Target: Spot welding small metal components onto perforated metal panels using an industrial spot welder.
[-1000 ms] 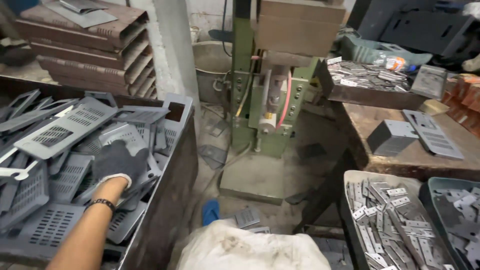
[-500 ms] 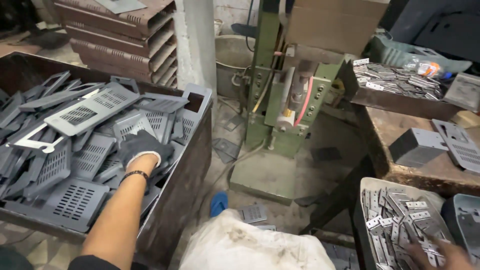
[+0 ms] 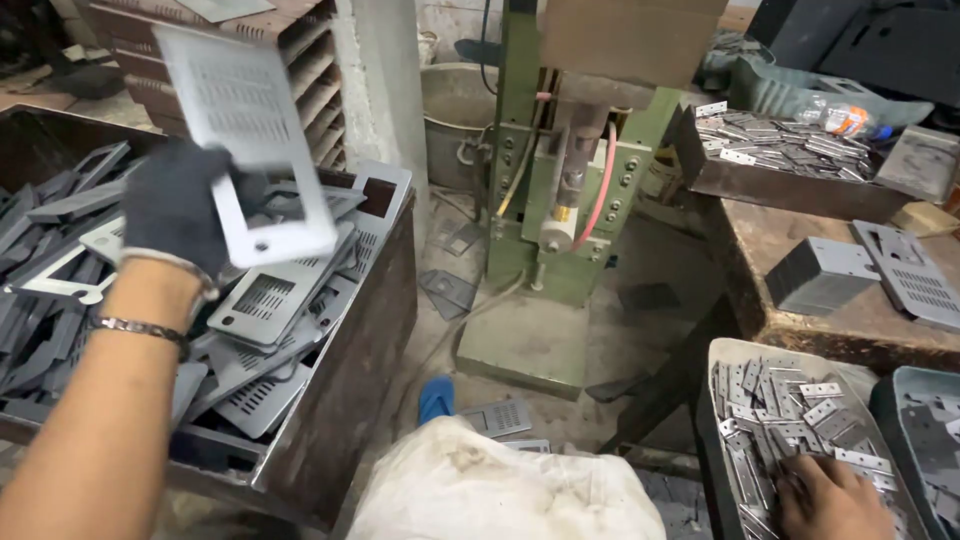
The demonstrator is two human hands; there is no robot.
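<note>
My left hand [image 3: 175, 205], in a dark glove with a bracelet at the wrist, is shut on a flat grey perforated metal plate [image 3: 245, 140] and holds it up, tilted, above a big rusty metal bin [image 3: 345, 400] full of several similar plates. At the lower right, my bare right hand [image 3: 830, 495] rests in a grey tray [image 3: 715, 440] of several small silver metal brackets; its fingers lie among the pieces and I cannot tell whether they grip one.
A green press machine [image 3: 570, 200] stands ahead on the floor. A worn table [image 3: 800, 250] at right carries a tray of brackets [image 3: 770, 145], a folded grey part [image 3: 820, 275] and a perforated plate [image 3: 910, 270]. A whitish sack [image 3: 500, 485] lies at the bottom centre. Stacked trays [image 3: 290, 50] stand behind the bin.
My left hand was resting on the pile in the bin; now it has lifted one perforated plate up out of it. My right hand has come into view on the bracket tray.
</note>
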